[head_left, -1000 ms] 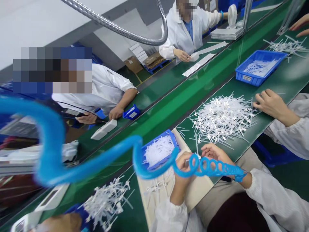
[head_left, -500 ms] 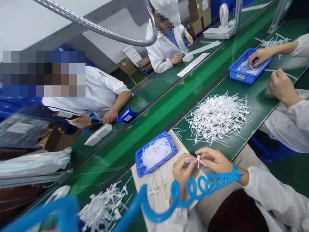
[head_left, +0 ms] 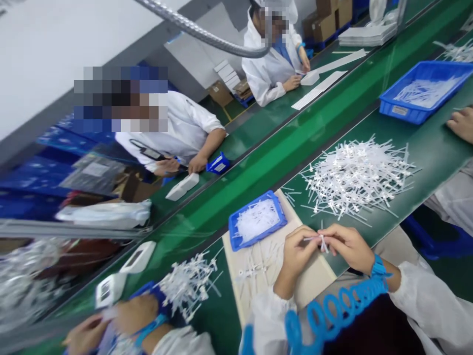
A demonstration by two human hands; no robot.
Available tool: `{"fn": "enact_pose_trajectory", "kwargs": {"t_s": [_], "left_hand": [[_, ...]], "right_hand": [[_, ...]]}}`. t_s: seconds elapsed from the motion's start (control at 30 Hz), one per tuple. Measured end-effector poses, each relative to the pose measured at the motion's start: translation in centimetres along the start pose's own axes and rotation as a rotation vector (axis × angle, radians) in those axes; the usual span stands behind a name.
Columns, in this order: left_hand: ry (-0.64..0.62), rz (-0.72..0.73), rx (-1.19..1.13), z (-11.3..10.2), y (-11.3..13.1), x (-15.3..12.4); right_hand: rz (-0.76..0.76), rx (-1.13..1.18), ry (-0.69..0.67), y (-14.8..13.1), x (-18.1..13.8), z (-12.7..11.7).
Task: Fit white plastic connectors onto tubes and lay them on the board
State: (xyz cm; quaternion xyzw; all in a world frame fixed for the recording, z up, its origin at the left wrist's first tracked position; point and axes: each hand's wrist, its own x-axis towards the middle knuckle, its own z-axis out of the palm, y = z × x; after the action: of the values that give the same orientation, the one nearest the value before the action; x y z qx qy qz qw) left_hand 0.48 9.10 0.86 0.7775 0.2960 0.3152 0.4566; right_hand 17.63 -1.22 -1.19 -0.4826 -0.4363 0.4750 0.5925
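Note:
My left hand (head_left: 297, 259) and my right hand (head_left: 349, 246) meet over a beige board (head_left: 314, 283), both pinching one small white plastic cross-shaped part (head_left: 320, 240) between their fingertips. A blue coiled cord (head_left: 332, 308) runs from a strap on my right wrist. A small blue tray (head_left: 256, 219) of white parts sits at the board's far end. A large pile of white parts (head_left: 356, 175) lies on the green table to the right. A few loose parts (head_left: 254, 268) lie on the board.
Another blue tray (head_left: 424, 91) sits far right near a neighbour's hand (head_left: 461, 123). A smaller parts pile (head_left: 190, 283) lies at the left beside another worker's hands (head_left: 111, 320). Two people in white coats work across the green conveyor (head_left: 266, 162). A metal hose (head_left: 199, 32) arches overhead.
The view swung left and slightly up. The blue coil dropped toward the bottom edge. My hands stay together on the white part. The neighbour's hand withdrew from the far blue tray.

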Motion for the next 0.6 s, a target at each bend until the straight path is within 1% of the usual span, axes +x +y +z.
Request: {"fn": "enact_pose_trajectory", "kwargs": {"t_s": [0.1,0.17,0.27,0.37,0.47,0.53,0.6], "left_hand": [[-0.019,-0.056,-0.042,-0.1,-0.4,-0.1],[-0.039,-0.065,-0.045,-0.2,-0.4,0.0],[-0.050,-0.017,-0.012,-0.4,0.4,0.4],[-0.084,0.059,0.110,-1.1,2.1,0.7],[-0.106,0.169,0.319,-2.8,4.6,0.0],[-0.079,0.224,0.467,-4.9,6.1,-1.1],[-0.021,0.219,0.618,-7.4,7.2,-2.7]], "right_hand": [[-0.004,-0.084,0.001,0.0,0.0,-0.3],[-0.004,-0.103,-0.004,0.0,0.0,-0.4],[0.010,-0.084,-0.006,0.0,0.0,-0.3],[0.041,0.020,-0.019,0.1,0.1,-0.2],[0.094,0.157,-0.020,0.1,0.4,-0.3],[0.139,0.229,0.012,0.1,0.8,-0.6],[0.174,0.269,0.037,0.1,1.0,-0.9]]}}
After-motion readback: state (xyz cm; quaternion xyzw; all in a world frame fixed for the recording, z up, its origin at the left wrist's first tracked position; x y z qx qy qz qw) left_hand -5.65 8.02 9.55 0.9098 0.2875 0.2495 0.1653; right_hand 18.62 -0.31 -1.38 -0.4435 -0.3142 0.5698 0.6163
